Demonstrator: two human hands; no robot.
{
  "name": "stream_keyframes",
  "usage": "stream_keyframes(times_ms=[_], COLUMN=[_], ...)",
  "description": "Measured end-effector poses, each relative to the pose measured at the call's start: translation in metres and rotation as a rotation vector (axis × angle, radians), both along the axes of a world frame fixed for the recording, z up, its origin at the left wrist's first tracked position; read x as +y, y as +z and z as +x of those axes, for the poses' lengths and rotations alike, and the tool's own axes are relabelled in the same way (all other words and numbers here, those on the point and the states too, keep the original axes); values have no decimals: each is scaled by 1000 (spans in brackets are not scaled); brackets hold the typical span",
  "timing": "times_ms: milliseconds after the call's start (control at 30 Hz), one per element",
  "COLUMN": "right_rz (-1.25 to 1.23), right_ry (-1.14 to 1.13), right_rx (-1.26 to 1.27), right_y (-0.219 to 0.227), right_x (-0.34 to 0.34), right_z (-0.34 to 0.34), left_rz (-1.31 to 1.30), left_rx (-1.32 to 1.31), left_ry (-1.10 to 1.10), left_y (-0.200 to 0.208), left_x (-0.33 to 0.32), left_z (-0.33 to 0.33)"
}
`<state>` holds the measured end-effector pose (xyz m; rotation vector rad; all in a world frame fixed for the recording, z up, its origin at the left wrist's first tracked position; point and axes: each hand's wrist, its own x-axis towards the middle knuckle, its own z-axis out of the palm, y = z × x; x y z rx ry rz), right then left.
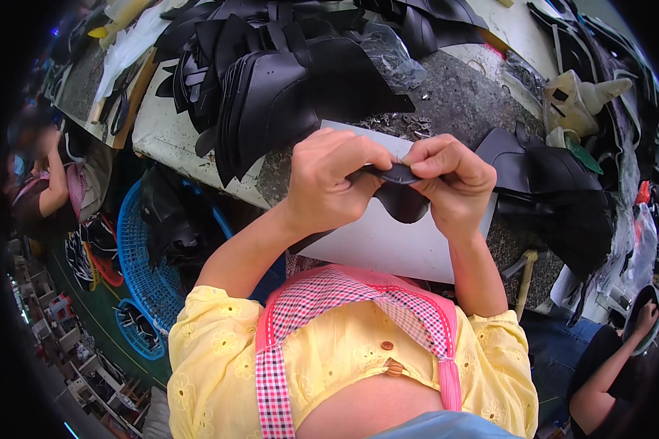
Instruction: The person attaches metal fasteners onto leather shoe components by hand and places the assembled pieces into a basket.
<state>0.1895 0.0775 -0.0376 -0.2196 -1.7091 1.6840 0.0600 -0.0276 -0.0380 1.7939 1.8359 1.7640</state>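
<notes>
Between my two hands is a black leather-like shoe piece [403, 203], its edge pinched and bent at the top. My left hand [337, 175] grips one side with thumb and fingers closed. Close beside it, my right hand [450, 179] pinches the same edge. The rest of the piece hangs below the fingers in a rounded flap, and part of it is hidden behind my left hand. Under it lies a pale grey board [388, 245] on the worktable.
Stacked black cut pieces [271, 102] stand beyond my left hand; more black pieces [542, 172] lie at the right. A cream glue bottle [575, 102] is at the far right, with a hammer [523, 278] nearer. Blue baskets [143, 241] are at the left. Other people [608, 373] sit at both sides.
</notes>
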Motion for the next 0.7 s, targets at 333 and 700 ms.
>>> stream_keyframes(times_ms=[333,700], right_rz=[244,-284], right_ry=[216,549], right_rx=[-103,-177], right_y=[-6,-34], right_x=[5,-24], right_z=[1,-24], left_rz=[19,-259], left_rx=[135,-20], left_ry=[-81,39], left_y=[-8,-19], left_x=[-8,-63], left_z=[-3,-5])
